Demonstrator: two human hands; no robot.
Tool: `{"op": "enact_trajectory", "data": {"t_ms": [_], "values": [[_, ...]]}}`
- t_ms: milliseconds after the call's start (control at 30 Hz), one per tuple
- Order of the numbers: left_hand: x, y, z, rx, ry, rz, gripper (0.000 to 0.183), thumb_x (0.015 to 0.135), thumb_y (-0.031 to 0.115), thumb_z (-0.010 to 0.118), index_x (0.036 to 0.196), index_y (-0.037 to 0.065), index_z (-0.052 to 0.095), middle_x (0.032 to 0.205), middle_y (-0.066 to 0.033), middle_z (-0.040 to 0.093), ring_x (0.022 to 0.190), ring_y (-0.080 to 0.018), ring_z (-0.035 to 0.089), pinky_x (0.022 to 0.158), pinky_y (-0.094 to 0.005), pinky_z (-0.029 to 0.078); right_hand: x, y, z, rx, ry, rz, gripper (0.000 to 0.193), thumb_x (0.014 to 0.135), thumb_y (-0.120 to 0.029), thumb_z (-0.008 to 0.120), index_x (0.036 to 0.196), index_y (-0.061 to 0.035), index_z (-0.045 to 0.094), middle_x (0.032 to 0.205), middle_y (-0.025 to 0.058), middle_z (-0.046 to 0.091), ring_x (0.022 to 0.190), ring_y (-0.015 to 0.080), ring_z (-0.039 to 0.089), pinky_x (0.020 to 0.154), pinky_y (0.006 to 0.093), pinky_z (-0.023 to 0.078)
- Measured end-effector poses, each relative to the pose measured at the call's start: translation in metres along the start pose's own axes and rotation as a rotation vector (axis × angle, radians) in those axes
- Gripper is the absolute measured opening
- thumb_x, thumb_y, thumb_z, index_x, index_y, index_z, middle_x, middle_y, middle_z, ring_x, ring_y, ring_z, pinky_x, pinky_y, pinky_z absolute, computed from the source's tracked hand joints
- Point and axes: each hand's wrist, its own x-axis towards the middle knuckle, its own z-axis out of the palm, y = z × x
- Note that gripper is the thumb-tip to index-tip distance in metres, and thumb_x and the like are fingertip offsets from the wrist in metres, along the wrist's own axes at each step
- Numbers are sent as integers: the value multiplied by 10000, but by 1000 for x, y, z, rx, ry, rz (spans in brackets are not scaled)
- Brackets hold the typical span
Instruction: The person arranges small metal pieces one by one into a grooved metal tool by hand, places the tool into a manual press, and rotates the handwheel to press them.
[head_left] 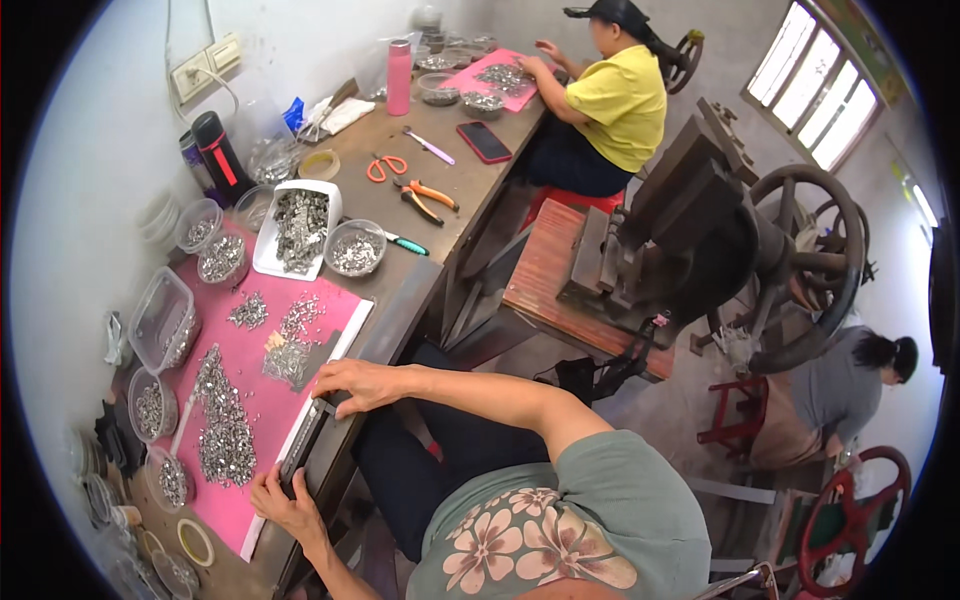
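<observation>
A long narrow dark metal strip (305, 440) lies along the table's front edge, over the white border of a pink mat (222, 310). My left hand (290, 508) grips its near end with curled fingers. At the far end, my right hand (360, 387) holds the strip between thumb and fingers. Just beyond my hands, a large heap of small shiny metal parts (222, 425) spreads over the mat. Smaller piles (247, 310) of similar parts sit farther back, beside a clear bag of parts (287, 361).
Tubs of parts (355, 250) and a white tray (262, 235) surround the mat. Orange-handled pliers (425, 200), scissors (385, 167) and a phone (484, 142) lie farther along. A person in yellow (620, 105) works at the far end; a heavy press (690, 230) stands right.
</observation>
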Motion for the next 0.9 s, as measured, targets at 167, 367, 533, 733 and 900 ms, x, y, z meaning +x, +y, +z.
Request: {"op": "enact_trajectory", "data": {"t_ms": [167,367,533,733,900], "values": [[6,10,11,-171,113,184,312,866,127,745,1145,20,654,1171,-156,574,1169,-355,496,1032,-497,354,-25,-34,-7,79,185,-19,552,719,-89,858,1206,5,615,1080,154,610,948,332,632,797,407,529],[60,131,43,-614,-100,386,277,889,16,679,1161,5,628,1118,-132,604,1060,-280,586,977,-379,449,-127,-103,-99,-164,432,93,446,761,-118,809,1144,-17,605,1011,141,567,912,332,608,792,415,518],[71,303,95,-1016,-560,436,349,883,-14,689,1223,7,615,1111,-100,633,1035,-201,630,926,-324,497,-268,-135,-156,-190,737,482,445,762,-72,852,1153,-17,648,1058,66,594,1000,166,650,874,293,559],[74,441,211,-1252,-805,455,410,967,7,562,1377,-7,569,1201,-77,657,1099,-138,613,988,-269,467,-344,-142,-175,-495,1065,722,394,713,-100,868,1016,-18,630,915,54,577,809,161,610,720,295,509],[71,516,247,-1260,-966,430,409,979,21,482,1369,10,603,1273,-99,661,1188,-172,592,1046,-286,427,-348,-118,-170,-696,1136,852,502,652,-274,942,873,-34,561,846,90,569,747,285,572,704,396,484]]}}
